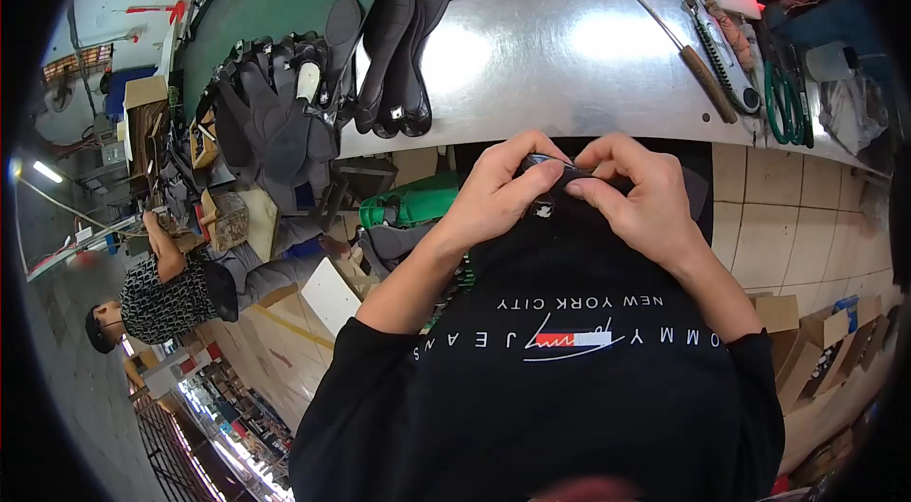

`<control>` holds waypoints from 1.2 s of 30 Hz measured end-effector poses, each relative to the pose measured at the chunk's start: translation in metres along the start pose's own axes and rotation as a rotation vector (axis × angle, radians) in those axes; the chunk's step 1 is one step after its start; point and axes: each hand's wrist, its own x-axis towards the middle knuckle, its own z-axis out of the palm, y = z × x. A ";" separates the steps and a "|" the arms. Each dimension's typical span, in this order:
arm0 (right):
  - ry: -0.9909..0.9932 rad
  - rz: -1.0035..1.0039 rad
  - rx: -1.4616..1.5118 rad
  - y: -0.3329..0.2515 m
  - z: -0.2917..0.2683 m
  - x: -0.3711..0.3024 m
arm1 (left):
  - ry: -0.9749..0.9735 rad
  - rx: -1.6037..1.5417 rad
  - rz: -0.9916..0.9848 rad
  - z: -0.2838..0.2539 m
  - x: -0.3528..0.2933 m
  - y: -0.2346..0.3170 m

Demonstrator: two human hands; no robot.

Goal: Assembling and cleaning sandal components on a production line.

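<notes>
Close to my chest, just off the table's near edge, I hold a dark piece with a glossy black edge (544, 160). It resembles the insole-shaped pieces on the table, though my fingers hide most of it. A small pale mark shows near its lower end. My left hand (505, 187) pinches the glossy end between thumb and fingers. On the other side my right hand (638, 194) grips the same piece, its thumb and forefinger pressed together near my left thumb. Several dark grey insole-shaped pieces (391, 56) with shiny black ends lie ahead on the left.
The metal table (560, 56) holds an awl with a wooden handle (702, 75), a utility knife (726, 65) and green-handled scissors (782, 99) at right. More dark pieces (270, 113) are heaped at left. Cardboard boxes (816, 341) stand at lower right. Another person (166, 288) works far left.
</notes>
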 end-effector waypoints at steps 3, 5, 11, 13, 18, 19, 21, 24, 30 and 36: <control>-0.129 0.121 0.089 0.005 -0.006 0.005 | 0.016 0.048 0.080 0.002 0.001 -0.001; -0.197 0.151 0.106 0.006 -0.012 0.013 | 0.010 -0.003 0.023 0.000 0.000 -0.001; -0.115 -0.283 -0.215 0.002 -0.035 0.050 | 0.204 -0.405 -0.053 -0.016 0.000 0.008; 0.569 -0.521 -0.339 0.005 -0.049 0.070 | 0.245 -0.578 0.042 -0.043 0.000 -0.001; 0.556 -0.361 -0.832 0.063 -0.074 0.070 | 0.529 -0.772 -0.033 -0.055 0.006 -0.027; 0.526 -0.272 -0.954 0.070 -0.069 0.068 | 0.562 -0.819 -0.066 -0.056 0.008 -0.033; 0.456 -0.251 -1.023 0.078 -0.066 0.063 | 0.552 -0.934 -0.087 -0.053 0.016 -0.044; 0.451 -0.299 -0.847 0.082 -0.065 0.058 | 0.441 -1.134 -0.137 -0.046 0.025 -0.045; -0.127 0.045 0.163 0.012 0.007 0.025 | 0.384 -1.426 -0.351 -0.020 0.030 -0.031; -0.123 0.120 0.385 0.028 0.037 0.015 | 0.246 -1.538 -0.390 -0.002 0.034 -0.040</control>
